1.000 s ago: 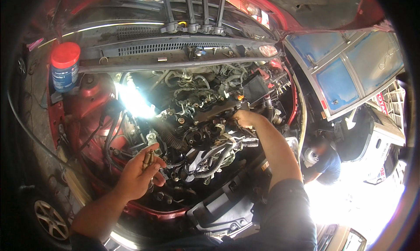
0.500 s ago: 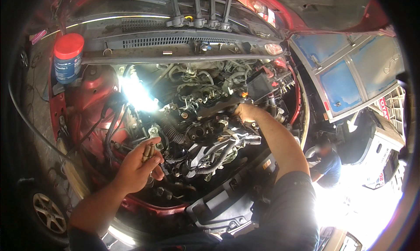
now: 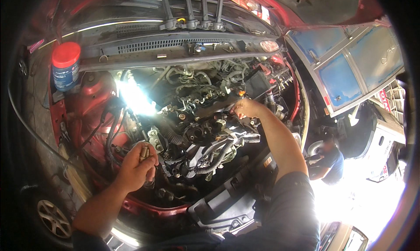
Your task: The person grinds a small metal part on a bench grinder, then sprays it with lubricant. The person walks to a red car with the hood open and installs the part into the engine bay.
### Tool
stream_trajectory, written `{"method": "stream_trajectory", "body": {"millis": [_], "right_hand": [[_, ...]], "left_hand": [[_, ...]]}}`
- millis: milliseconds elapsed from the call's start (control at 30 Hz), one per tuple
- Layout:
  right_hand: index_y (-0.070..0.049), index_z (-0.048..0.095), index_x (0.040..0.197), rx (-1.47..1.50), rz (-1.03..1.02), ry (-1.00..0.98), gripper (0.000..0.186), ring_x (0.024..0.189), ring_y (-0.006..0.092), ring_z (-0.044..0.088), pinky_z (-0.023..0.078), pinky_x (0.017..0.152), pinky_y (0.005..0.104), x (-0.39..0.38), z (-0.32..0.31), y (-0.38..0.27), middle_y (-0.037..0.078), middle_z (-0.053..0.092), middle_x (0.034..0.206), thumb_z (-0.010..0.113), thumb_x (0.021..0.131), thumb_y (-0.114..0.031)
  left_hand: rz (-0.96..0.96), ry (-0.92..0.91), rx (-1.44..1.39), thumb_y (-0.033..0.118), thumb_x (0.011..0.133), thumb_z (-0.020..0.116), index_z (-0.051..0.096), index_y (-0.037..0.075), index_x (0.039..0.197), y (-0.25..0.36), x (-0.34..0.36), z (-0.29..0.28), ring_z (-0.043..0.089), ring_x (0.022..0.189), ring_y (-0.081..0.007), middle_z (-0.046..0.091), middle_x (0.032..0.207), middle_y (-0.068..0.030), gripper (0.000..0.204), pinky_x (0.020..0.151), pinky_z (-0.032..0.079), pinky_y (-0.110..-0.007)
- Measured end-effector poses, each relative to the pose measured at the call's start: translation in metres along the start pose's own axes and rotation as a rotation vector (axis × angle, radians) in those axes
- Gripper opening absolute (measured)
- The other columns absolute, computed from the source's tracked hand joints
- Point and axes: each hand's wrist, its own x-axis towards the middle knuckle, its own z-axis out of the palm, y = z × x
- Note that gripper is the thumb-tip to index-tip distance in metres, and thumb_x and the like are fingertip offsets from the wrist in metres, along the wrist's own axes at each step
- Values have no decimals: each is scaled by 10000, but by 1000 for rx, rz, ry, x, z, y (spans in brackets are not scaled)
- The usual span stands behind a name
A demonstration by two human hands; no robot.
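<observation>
My left hand [image 3: 135, 168] is over the front left part of the open engine bay, its fingers closed round short brass-coloured metal cylinders [image 3: 144, 152]. Their exact kind and number do not show clearly. At the right side of the uncovered engine [image 3: 205, 110], my right hand [image 3: 246, 108] reaches down with its fingers bent together. Whatever lies between those fingertips is too small to make out. Just in front of that hand run a corrugated hose [image 3: 217, 160] and wiring. An orange connector [image 3: 241, 93] sits right behind it.
A glaring work light [image 3: 136, 97] lies at the engine's left. A blue tub with a red lid [image 3: 66, 67] stands on the left fender. Several black ignition coils [image 3: 204, 23] lean by the windshield. Another person [image 3: 330, 163] is at the right, below a blue-paned metal door [image 3: 341, 84].
My left hand has dropped slightly and its fingers have curled tighter round the cylinders. My right hand has turned a little at nearly the same spot. The whole view has shifted slightly.
</observation>
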Motion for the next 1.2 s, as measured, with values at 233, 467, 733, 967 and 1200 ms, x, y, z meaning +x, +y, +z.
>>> {"method": "stream_trajectory", "body": {"millis": [233,467,733,967,1200], "right_hand": [[-19,731,906,-86,-130,308,215,652,155,630,503,625,339,-32,20,-5,97,704,750,704,843,-223],[15,714,892,-425,48,424,375,818,351,684,537,755,409,-33,24,0,243,681,854,683,775,-341],[-22,700,699,-467,-104,337,363,650,285,658,514,681,400,-53,20,-8,150,670,663,536,813,-326],[-75,719,636,-416,51,-29,374,728,284,678,529,761,392,-69,10,-26,133,698,701,521,784,-356],[-43,695,937,-558,-294,375,246,772,279,681,516,718,379,-37,45,-48,150,705,829,619,770,-206]], "left_hand": [[209,97,559,98,925,614,581,31,1031,10,6,28,500,684,-59,568,793,-5,130,637,420,-220],[125,-142,894,290,855,722,544,2,1286,25,52,75,648,983,-257,666,1069,-196,548,864,491,-331],[-120,-319,1154,331,784,765,516,3,1321,18,82,80,613,1099,-352,628,1170,-239,677,964,467,-397],[-124,-322,1151,253,797,727,515,-3,1303,22,64,86,627,1059,-373,641,1131,-245,605,929,490,-411],[-118,-314,1200,228,798,689,506,11,1275,27,61,89,631,982,-412,662,1040,-240,556,863,510,-461]]}}
